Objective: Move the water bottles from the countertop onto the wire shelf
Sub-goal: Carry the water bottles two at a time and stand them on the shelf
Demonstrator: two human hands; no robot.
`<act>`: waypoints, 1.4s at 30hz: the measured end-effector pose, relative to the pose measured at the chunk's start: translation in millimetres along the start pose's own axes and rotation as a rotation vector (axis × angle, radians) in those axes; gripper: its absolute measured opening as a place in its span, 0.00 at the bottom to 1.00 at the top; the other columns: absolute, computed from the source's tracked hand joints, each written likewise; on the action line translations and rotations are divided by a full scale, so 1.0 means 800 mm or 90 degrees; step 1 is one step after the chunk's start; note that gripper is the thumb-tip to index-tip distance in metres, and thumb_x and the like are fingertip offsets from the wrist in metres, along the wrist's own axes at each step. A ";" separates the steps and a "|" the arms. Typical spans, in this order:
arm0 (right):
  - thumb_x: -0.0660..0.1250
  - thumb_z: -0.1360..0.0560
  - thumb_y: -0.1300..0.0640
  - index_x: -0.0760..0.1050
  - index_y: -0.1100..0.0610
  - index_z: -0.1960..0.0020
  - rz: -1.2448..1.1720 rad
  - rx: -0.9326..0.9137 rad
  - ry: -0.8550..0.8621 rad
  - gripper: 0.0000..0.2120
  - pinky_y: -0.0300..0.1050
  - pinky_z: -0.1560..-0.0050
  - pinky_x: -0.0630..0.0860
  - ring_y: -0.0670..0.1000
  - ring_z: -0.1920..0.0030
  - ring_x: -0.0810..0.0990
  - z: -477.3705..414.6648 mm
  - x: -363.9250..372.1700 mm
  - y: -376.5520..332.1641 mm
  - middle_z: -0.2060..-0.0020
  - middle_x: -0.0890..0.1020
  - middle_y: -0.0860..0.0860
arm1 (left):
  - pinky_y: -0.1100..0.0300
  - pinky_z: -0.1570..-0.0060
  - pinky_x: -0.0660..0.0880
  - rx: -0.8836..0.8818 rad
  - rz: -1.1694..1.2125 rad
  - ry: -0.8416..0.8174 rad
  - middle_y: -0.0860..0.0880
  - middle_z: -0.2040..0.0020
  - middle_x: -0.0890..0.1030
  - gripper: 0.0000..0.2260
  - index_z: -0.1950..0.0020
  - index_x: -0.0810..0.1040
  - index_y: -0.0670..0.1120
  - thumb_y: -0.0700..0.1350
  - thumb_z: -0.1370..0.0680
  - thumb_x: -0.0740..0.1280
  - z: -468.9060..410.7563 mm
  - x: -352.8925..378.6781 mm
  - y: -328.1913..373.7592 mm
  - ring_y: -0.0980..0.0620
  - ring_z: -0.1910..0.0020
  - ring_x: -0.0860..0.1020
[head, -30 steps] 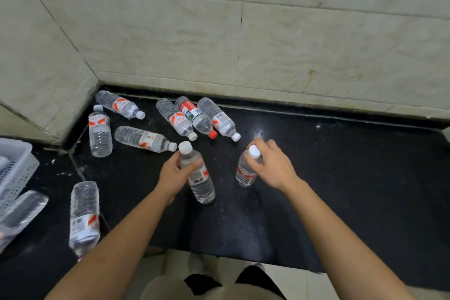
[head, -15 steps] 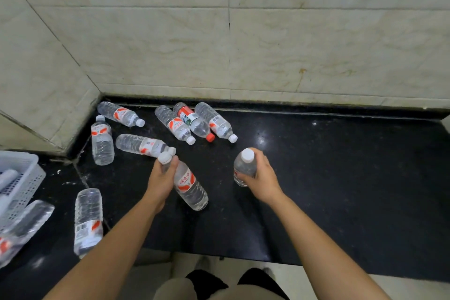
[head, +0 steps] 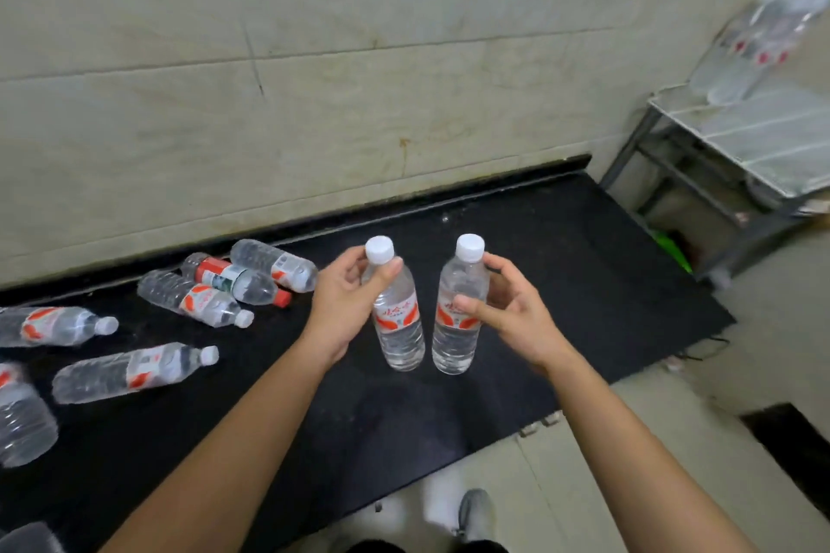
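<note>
Plastic bottles, clasped in curled fingers of left hand and right hand, should reach the shelf upright.

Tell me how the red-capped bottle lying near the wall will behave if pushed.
Lying on its side, the red-capped bottle would probably roll on the smooth countertop, but the white-capped bottle close beside it would likely block it soon. It looks filled, so probably weighty and firm.

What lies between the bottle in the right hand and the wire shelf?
Head view: only bare black countertop between that bottle and the wire shelf; no other bottle there.
</note>
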State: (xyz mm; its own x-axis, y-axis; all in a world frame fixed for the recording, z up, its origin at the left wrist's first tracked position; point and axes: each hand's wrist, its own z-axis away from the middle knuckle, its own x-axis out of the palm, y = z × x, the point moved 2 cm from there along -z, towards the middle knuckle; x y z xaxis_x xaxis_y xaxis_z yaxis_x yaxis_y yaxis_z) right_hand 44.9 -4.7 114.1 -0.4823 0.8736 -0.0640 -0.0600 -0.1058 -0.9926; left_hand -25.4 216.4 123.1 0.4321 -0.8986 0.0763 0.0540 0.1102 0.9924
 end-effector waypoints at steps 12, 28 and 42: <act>0.72 0.25 0.58 0.65 0.48 0.23 0.012 -0.104 0.246 0.33 0.48 0.31 0.74 0.48 0.31 0.77 0.174 -0.254 -0.033 0.31 0.79 0.47 | 0.65 0.55 0.78 0.057 0.010 -0.337 0.50 0.51 0.87 0.07 0.45 0.84 0.47 0.43 0.23 0.72 0.071 0.337 0.050 0.57 0.52 0.84; 0.71 0.25 0.60 0.63 0.51 0.22 0.040 -0.160 0.333 0.34 0.39 0.34 0.73 0.45 0.30 0.75 0.294 -0.637 -0.044 0.29 0.76 0.48 | 0.58 0.50 0.81 0.125 -0.008 -0.459 0.45 0.47 0.86 0.10 0.42 0.84 0.43 0.44 0.22 0.71 0.141 0.750 0.070 0.49 0.47 0.84; 0.70 0.23 0.61 0.60 0.58 0.20 0.095 -0.191 0.302 0.34 0.38 0.36 0.75 0.46 0.30 0.76 0.116 -0.880 -0.082 0.28 0.75 0.52 | 0.54 0.50 0.81 0.178 0.101 -0.420 0.49 0.54 0.86 0.05 0.47 0.83 0.45 0.43 0.21 0.69 -0.037 0.985 0.079 0.52 0.52 0.83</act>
State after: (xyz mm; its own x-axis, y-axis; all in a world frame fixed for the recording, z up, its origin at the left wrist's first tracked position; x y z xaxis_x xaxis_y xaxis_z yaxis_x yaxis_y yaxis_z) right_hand 307.7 -657.0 234.0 -0.0182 0.9843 -0.1756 0.2616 -0.1649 -0.9510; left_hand 345.4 -472.4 242.7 -0.2215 -0.9592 0.1759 -0.2343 0.2275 0.9452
